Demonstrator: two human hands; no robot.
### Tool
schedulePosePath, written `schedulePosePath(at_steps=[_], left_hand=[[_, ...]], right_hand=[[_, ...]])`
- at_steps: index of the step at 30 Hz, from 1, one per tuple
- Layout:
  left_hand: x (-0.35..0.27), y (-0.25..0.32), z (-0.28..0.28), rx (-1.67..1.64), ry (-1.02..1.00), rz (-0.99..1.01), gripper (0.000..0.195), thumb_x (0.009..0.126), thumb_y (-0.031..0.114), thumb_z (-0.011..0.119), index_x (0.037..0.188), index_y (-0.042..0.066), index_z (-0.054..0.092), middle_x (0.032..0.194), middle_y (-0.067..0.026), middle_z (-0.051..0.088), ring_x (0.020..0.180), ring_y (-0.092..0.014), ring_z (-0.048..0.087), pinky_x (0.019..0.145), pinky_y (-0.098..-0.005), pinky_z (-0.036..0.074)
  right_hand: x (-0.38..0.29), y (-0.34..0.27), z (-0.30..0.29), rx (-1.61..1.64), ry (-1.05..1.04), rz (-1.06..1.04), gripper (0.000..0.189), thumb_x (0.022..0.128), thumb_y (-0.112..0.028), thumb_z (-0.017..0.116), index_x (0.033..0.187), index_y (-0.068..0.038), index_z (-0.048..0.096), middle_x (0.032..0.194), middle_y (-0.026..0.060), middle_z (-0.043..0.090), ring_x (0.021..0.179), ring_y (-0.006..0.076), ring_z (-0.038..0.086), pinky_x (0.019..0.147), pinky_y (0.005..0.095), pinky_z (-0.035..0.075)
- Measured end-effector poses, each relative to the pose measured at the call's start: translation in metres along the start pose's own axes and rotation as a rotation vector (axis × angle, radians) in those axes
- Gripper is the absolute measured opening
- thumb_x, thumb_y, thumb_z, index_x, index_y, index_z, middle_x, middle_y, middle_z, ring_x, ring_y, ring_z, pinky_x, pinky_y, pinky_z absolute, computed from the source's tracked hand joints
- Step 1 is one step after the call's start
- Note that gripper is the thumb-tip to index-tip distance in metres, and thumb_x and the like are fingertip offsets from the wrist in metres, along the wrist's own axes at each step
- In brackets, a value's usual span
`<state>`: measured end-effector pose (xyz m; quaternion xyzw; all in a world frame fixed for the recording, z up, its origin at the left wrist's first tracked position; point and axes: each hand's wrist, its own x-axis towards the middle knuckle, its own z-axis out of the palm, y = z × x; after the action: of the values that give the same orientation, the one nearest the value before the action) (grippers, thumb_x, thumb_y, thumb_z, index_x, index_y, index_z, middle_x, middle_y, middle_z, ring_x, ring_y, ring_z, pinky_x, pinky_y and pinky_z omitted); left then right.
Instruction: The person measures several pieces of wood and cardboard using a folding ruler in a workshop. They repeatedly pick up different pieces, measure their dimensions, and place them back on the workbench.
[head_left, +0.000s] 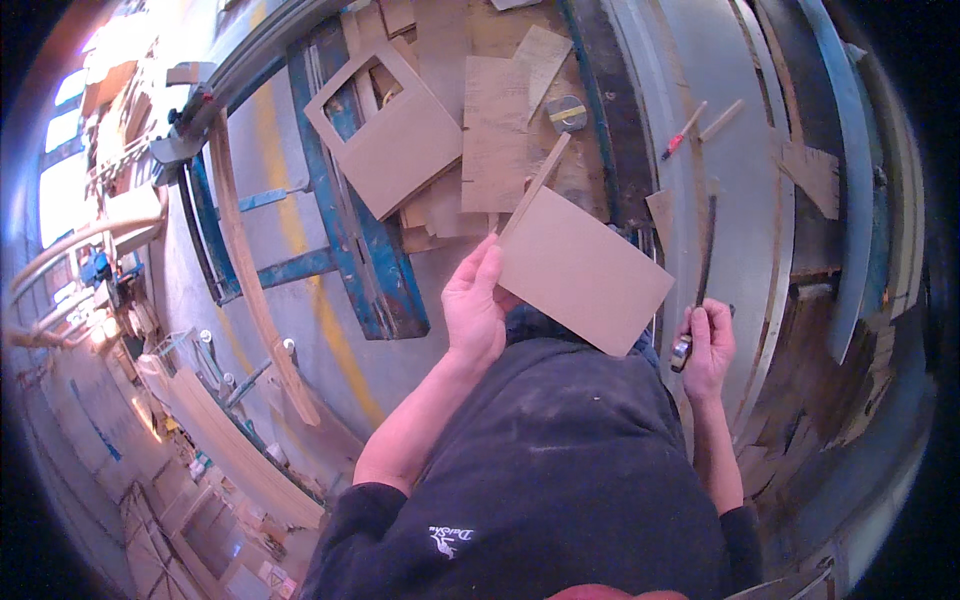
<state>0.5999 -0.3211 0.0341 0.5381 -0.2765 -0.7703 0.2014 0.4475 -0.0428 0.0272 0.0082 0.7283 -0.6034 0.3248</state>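
My left hand (476, 304) pinches the corner of a plain brown rectangular panel (585, 270), which is tilted in front of my body. A narrow wooden strip (546, 171) runs along the panel's upper-left edge and sticks out past it. In my right hand (707, 349) is a hammer-like tool (707, 247); its dark shaft points away from me and a shiny metal end shows beside my fingers. My fingers cover part of that tool, so its exact kind is unclear.
Beyond the panel lie a board with a cut-out window (405, 150), flat offcuts (495, 127) and a round grey-yellow tape measure (566, 114). A red marker (682, 133) and a small stick (721, 120) rest on the metal surface (739, 217). A blue metal frame (375, 277) stands left.
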Motion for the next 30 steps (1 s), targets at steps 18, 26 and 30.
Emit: schedulePosePath(at_steps=[18, 26, 30], left_hand=[[0.0, 0.001, 0.003, -0.014, 0.033, 0.003, 0.034, 0.109, 0.02, 0.063, 0.138, 0.005, 0.063, 0.119, -0.0078, 0.074, 0.099, -0.019, 0.076, 0.08, -0.0379, 0.067], [-0.001, 0.002, 0.001, -0.008, 0.012, -0.007, 0.031, 0.11, 0.021, 0.061, 0.137, 0.005, 0.064, 0.126, -0.0093, 0.073, 0.11, -0.021, 0.073, 0.089, -0.0413, 0.065], [0.001, 0.004, -0.002, -0.006, -0.041, -0.002, 0.032, 0.111, 0.021, 0.058, 0.138, 0.005, 0.063, 0.128, -0.0102, 0.072, 0.112, -0.024, 0.073, 0.093, -0.0431, 0.064]], right_hand=[[0.032, -0.081, 0.075, -0.474, -0.454, -0.025, 0.012, 0.099, -0.008, 0.068, 0.095, 0.003, 0.069, 0.072, 0.0091, 0.068, 0.062, 0.0119, 0.063, 0.058, 0.0298, 0.048], [0.025, -0.082, 0.045, -0.425, -0.424, 0.086, 0.013, 0.099, -0.01, 0.068, 0.094, 0.002, 0.069, 0.07, 0.0063, 0.068, 0.058, 0.0103, 0.062, 0.055, 0.0284, 0.048], [0.019, -0.081, 0.017, -0.491, -0.387, 0.233, 0.012, 0.099, -0.008, 0.069, 0.094, 0.003, 0.07, 0.075, 0.0005, 0.067, 0.069, 0.0057, 0.06, 0.063, 0.0242, 0.048]])
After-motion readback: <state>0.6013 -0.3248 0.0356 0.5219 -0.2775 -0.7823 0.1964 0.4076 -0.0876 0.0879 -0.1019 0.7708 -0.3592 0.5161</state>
